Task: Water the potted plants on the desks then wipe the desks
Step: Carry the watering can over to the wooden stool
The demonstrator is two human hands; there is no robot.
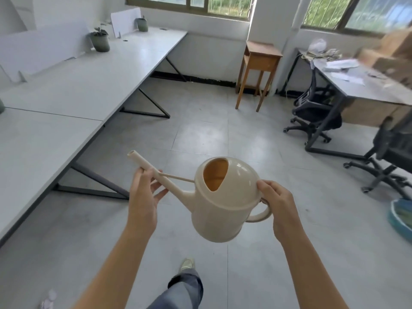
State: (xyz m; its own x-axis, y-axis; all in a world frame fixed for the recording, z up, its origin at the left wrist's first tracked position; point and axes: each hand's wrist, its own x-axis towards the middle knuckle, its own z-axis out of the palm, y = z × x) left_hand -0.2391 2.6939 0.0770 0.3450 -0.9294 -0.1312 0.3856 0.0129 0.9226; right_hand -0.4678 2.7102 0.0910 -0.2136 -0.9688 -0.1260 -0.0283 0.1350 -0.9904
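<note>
I carry a cream watering can [223,208] in mid-air over the floor. My right hand [278,204] grips its handle at the can's right side. My left hand [143,195] holds the long spout, fingers curled round it from below. On the long white desk [93,81] to my left stand two potted plants in grey-green pots: a nearer potted plant [100,40] by the divider and a farther potted plant [142,23] near the window. A sliver of a third pot [1,105] shows at the left edge.
A wooden side table [259,61] stands against the far wall. To the right is a cluttered desk [356,83] with papers and cardboard boxes, with two black office chairs [316,117] beside it. A blue basin [401,217] sits on the floor at right.
</note>
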